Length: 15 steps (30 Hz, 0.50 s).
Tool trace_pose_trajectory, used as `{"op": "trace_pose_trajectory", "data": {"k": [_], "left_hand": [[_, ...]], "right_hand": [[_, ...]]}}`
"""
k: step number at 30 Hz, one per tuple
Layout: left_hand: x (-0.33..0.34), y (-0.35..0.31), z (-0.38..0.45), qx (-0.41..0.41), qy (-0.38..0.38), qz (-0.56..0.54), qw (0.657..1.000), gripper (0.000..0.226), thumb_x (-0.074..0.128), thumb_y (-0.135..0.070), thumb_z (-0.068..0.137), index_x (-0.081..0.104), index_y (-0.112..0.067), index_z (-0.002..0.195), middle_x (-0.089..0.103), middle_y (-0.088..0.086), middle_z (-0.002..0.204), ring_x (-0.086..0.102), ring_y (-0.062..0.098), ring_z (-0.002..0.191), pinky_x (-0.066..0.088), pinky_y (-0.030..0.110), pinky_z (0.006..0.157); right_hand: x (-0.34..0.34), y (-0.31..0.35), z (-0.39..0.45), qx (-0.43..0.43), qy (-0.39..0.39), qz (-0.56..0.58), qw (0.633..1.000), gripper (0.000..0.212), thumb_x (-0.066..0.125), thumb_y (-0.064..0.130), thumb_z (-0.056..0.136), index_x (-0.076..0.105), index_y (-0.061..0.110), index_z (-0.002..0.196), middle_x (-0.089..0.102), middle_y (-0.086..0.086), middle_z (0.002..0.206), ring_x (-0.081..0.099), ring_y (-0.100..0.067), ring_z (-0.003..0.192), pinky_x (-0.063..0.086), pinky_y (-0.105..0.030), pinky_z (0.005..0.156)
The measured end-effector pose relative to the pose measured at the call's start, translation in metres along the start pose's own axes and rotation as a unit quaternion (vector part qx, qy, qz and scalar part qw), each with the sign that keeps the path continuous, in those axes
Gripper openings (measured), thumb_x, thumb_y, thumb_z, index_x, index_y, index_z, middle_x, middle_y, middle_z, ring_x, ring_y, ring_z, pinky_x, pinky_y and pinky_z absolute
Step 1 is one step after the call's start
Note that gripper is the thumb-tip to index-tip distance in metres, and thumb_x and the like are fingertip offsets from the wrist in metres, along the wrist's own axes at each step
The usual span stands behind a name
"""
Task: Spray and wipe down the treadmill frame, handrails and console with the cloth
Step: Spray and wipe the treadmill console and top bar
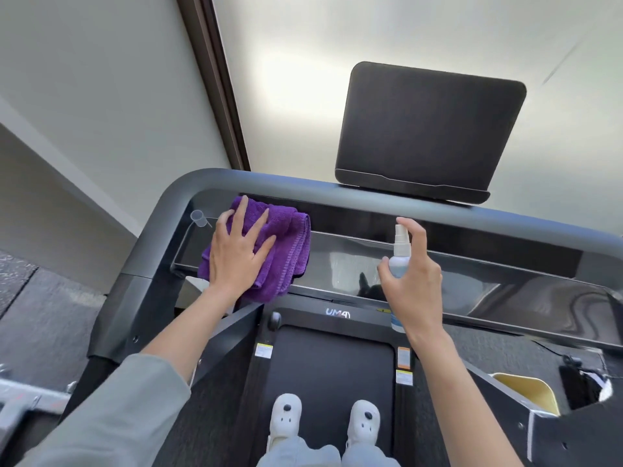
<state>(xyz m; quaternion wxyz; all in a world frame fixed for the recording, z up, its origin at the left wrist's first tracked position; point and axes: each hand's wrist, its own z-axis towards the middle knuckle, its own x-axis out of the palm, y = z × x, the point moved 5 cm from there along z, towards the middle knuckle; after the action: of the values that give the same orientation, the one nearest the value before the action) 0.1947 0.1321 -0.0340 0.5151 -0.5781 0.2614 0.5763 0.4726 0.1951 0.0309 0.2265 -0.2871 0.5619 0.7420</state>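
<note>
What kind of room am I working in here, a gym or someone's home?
Hard to say for sure; it looks like a gym or home workout corner. You stand on a treadmill belt, with its glossy console and a dark screen ahead, and rubbery speckled flooring beside it.

A folded purple cloth (283, 244) and a small clear cap (199, 219) lie on the treadmill's glossy black console tray (488, 288).

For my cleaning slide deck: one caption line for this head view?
Left hand presses a purple cloth on the treadmill console while right hand holds a spray bottle.
</note>
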Motion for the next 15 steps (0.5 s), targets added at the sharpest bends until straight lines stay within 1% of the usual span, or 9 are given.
{"op": "trace_pose_trajectory", "data": {"k": [2, 5, 8, 9, 10, 12, 13, 15], "left_hand": [[-0.002, 0.009, 0.007, 0.038, 0.013, 0.001, 0.999, 0.051, 0.046, -0.047, 0.099, 0.047, -0.026, 0.145, 0.024, 0.004, 0.161, 0.030, 0.034, 0.135, 0.043, 0.050, 0.100], [-0.006, 0.022, 0.013, 0.097, 0.028, 0.002, 0.995, 0.060, 0.030, -0.058, 0.096, 0.045, -0.028, 0.146, 0.024, 0.003, 0.160, 0.030, 0.033, 0.132, 0.047, 0.050, 0.093], [-0.007, 0.029, 0.017, 0.125, 0.038, -0.007, 0.991, 0.068, 0.020, -0.065, 0.095, 0.044, -0.028, 0.146, 0.023, 0.002, 0.160, 0.029, 0.033, 0.131, 0.047, 0.050, 0.094], [-0.007, 0.028, 0.017, 0.118, 0.030, -0.016, 0.992, 0.067, 0.022, -0.065, 0.095, 0.046, -0.028, 0.146, 0.023, 0.003, 0.160, 0.029, 0.033, 0.131, 0.045, 0.051, 0.095], [-0.006, 0.025, 0.015, 0.099, 0.015, -0.025, 0.995, 0.062, 0.029, -0.062, 0.096, 0.047, -0.028, 0.144, 0.025, 0.003, 0.159, 0.028, 0.034, 0.130, 0.043, 0.051, 0.097], [0.000, 0.011, 0.011, 0.032, -0.019, -0.033, 0.999, 0.051, 0.048, -0.051, 0.097, 0.051, -0.029, 0.142, 0.025, 0.004, 0.159, 0.029, 0.036, 0.128, 0.039, 0.051, 0.102], [0.005, 0.000, 0.010, -0.009, -0.031, -0.027, 0.999, 0.050, 0.053, -0.048, 0.096, 0.050, -0.030, 0.142, 0.024, 0.005, 0.159, 0.029, 0.037, 0.128, 0.037, 0.051, 0.104], [0.014, -0.022, 0.009, -0.081, -0.029, -0.010, 0.996, 0.056, 0.051, -0.054, 0.094, 0.045, -0.033, 0.145, 0.019, 0.007, 0.161, 0.027, 0.039, 0.133, 0.033, 0.051, 0.106]], "right_hand": [[-0.001, 0.000, 0.000, -0.002, -0.003, 0.001, 1.000, 0.062, 0.062, 0.004, 0.085, 0.038, 0.034, 0.134, 0.033, 0.009, 0.053, 0.034, -0.011, 0.048, 0.037, -0.032, 0.056], [-0.004, -0.001, 0.002, 0.003, -0.008, 0.002, 1.000, 0.063, 0.061, 0.003, 0.086, 0.037, 0.035, 0.135, 0.034, 0.007, 0.054, 0.035, -0.014, 0.050, 0.040, -0.035, 0.056], [-0.008, -0.002, 0.005, 0.014, -0.016, 0.006, 1.000, 0.063, 0.060, 0.003, 0.086, 0.037, 0.034, 0.136, 0.040, 0.001, 0.056, 0.041, -0.021, 0.051, 0.046, -0.041, 0.058], [-0.008, -0.001, 0.005, 0.016, -0.019, 0.010, 1.000, 0.063, 0.060, 0.003, 0.086, 0.037, 0.033, 0.136, 0.042, -0.001, 0.056, 0.042, -0.023, 0.051, 0.047, -0.043, 0.058], [-0.009, -0.001, 0.006, 0.018, -0.023, 0.014, 0.999, 0.062, 0.060, 0.003, 0.086, 0.038, 0.033, 0.136, 0.045, -0.003, 0.057, 0.044, -0.025, 0.051, 0.049, -0.044, 0.060], [-0.010, -0.001, 0.009, 0.024, -0.028, 0.021, 0.999, 0.061, 0.060, 0.003, 0.087, 0.039, 0.030, 0.137, 0.051, -0.008, 0.061, 0.048, -0.029, 0.054, 0.051, -0.049, 0.063], [-0.010, -0.002, 0.010, 0.027, -0.029, 0.025, 0.999, 0.060, 0.061, 0.003, 0.087, 0.039, 0.029, 0.137, 0.054, -0.008, 0.065, 0.051, -0.030, 0.056, 0.052, -0.050, 0.064], [-0.011, -0.004, 0.011, 0.030, -0.027, 0.028, 0.999, 0.060, 0.061, 0.002, 0.087, 0.039, 0.027, 0.137, 0.056, -0.008, 0.070, 0.054, -0.032, 0.059, 0.052, -0.052, 0.065]]}}
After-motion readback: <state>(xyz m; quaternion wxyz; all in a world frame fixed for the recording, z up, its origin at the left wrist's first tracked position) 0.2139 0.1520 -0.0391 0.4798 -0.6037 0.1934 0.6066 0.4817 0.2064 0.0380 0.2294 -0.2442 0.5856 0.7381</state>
